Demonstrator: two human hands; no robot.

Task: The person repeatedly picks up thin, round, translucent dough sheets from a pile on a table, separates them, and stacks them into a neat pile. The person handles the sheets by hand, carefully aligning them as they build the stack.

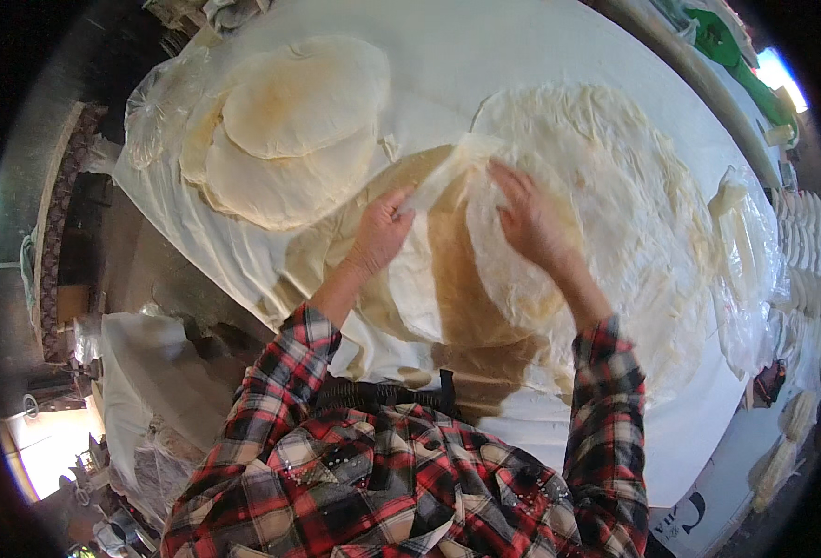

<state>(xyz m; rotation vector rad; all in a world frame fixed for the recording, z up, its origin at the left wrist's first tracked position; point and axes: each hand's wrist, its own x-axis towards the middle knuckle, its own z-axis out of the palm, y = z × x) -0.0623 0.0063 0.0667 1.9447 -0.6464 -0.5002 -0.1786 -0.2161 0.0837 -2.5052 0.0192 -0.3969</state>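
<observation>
In front of me lies a thin, round, cream-coloured sheet [410, 279], partly translucent, with creases and a folded strip [463, 160] at its far edge. My left hand [386, 227] pinches the left side of that strip between thumb and fingers. On its other side my right hand [532, 220] is slightly blurred, fingers stretched out and thumb apart, the fingertips at or just above the sheet. Beneath and beyond the right forearm spreads a wide pile of wrinkled sheets [633, 230]. Shadows of my arms fall across the sheet.
Smoother round sheets are stacked [299, 118] at the far left, beside a clear plastic bag [159, 104]. A white cloth [445, 56] covers the work surface. More clear plastic [742, 272] lies at the right edge. A long pole-like bar [689, 70] borders the far right.
</observation>
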